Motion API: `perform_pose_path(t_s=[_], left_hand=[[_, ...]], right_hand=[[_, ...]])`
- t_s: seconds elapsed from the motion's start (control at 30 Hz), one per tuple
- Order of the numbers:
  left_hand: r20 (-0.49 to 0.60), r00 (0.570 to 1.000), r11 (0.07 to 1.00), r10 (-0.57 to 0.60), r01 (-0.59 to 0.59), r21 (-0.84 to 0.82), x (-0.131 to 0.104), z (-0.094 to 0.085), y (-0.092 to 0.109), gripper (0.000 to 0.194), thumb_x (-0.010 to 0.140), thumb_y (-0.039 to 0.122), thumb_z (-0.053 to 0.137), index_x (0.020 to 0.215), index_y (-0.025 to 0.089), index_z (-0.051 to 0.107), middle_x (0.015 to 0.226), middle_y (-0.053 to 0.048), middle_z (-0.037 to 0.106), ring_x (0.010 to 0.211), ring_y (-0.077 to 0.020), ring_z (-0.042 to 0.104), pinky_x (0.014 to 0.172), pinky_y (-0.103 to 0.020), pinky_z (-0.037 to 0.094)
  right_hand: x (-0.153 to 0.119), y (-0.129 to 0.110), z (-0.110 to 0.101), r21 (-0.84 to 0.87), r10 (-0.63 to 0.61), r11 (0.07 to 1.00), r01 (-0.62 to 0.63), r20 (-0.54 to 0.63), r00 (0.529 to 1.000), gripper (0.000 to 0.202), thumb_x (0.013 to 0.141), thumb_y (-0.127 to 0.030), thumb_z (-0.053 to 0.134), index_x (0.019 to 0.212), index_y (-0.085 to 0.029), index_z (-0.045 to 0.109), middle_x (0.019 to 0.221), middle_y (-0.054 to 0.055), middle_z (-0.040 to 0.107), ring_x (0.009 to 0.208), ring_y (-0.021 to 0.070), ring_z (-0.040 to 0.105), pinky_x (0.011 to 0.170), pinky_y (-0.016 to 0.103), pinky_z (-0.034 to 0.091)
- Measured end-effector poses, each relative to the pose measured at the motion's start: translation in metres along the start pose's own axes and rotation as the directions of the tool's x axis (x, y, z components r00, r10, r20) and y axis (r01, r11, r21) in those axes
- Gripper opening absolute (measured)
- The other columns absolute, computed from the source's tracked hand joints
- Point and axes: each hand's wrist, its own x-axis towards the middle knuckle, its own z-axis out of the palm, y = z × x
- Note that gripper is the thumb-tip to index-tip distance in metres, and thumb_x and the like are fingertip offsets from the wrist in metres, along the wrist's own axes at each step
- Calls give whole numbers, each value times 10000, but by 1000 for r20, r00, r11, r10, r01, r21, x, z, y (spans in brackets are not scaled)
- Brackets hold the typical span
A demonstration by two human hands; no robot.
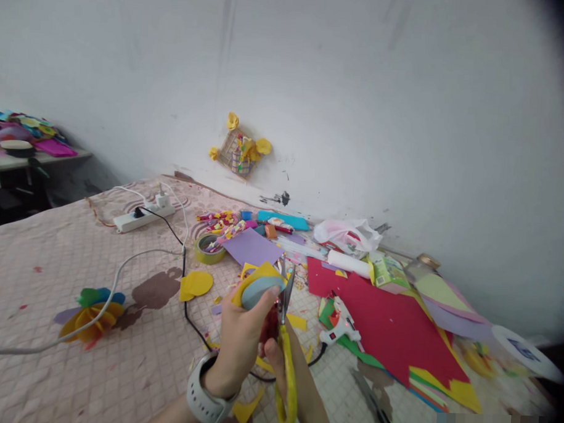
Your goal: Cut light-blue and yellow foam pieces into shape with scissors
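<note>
Over the middle of the table, my left hand (pixel 246 333) pinches a yellow sheet (pixel 267 271) with a light blue rounded piece (pixel 259 289) lying on top of it, thumb pressed on the blue piece. My right hand (pixel 296 366) grips yellow-handled scissors (pixel 285 347), fingers in the handle loops. Their blades point up and stand apart, at the right edge of the yellow sheet. Something dark red shows between my two hands; I cannot make out what it is. Yellow rounded cutouts (pixel 197 285) lie just left of the held sheet.
A white glue gun (pixel 341 328) rests on red sheets (pixel 389 320) to the right. A utility knife (pixel 372 403) lies near the front. On the left are a power strip (pixel 143 218), cables and a colourful paper flower (pixel 93 319). Tape (pixel 209 249) sits behind.
</note>
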Motion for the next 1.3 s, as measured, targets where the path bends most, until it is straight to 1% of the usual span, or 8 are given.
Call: perform_pose_path(t_s=[0.1,0.2,0.43,0.67,0.9,1.0,1.13,1.3], left_hand=[[-1,1000,1000,5,-5,9,0,-1,-1,156,639,253,726,734,144,666,691,-12,683,631,-163,616,612,-248,511],[7,1000,1000,4,-4,6,0,-1,-2,169,647,260,722,758,143,668,718,-20,691,653,-170,622,633,-259,516],[19,1000,1000,-11,11,-26,0,0,-2,178,674,260,719,794,146,656,744,-14,682,672,-157,616,657,-258,512],[32,999,999,-2,3,-39,-1,-1,-2,165,676,256,712,796,154,663,741,-4,689,669,-155,621,663,-254,504],[48,999,999,13,-12,-32,0,-2,-2,157,700,264,705,797,154,649,749,-4,682,677,-155,617,670,-258,504],[63,998,999,17,-14,-42,0,-2,-3,152,707,261,697,805,153,652,752,-5,675,684,-150,611,647,-241,494],[87,996,997,32,-26,-67,0,-3,-4,130,719,243,687,810,157,655,773,-2,670,705,-141,604,667,-235,490],[76,997,995,24,-16,-103,1,-2,-3,114,705,228,698,783,152,663,752,9,664,675,-124,594,668,-229,496]], right_hand=[[-1,1,0,-7,-4,1000,4,-3,1000,388,868,-551,471,1102,-247,518,862,31,566,729,178,564,635,260,503],[-1,3,1,-5,3,1000,-3,-5,1000,417,871,-545,471,1153,-239,498,884,40,575,740,182,576,641,264,510],[-3,9,1,7,8,1000,-8,-24,1000,416,881,-508,488,1212,-256,492,1006,61,597,890,212,587,759,298,500],[-4,11,1,8,13,1000,-13,-28,1000,385,888,-497,481,1180,-247,500,974,47,595,847,200,584,721,279,491],[-5,14,1,-28,30,999,-32,-50,998,295,882,-481,497,1022,-227,552,887,31,597,741,178,573,625,257,467],[-5,12,0,-37,27,999,-29,-50,998,299,885,-484,489,1027,-227,546,888,30,589,754,182,567,647,266,464],[-3,7,0,-26,26,999,-26,-34,999,331,893,-484,478,1100,-229,512,898,29,578,793,186,563,694,274,467],[-1,3,-1,-21,21,1000,-21,-22,1000,388,881,-530,462,1084,-205,522,842,23,557,736,180,543,641,271,455]])
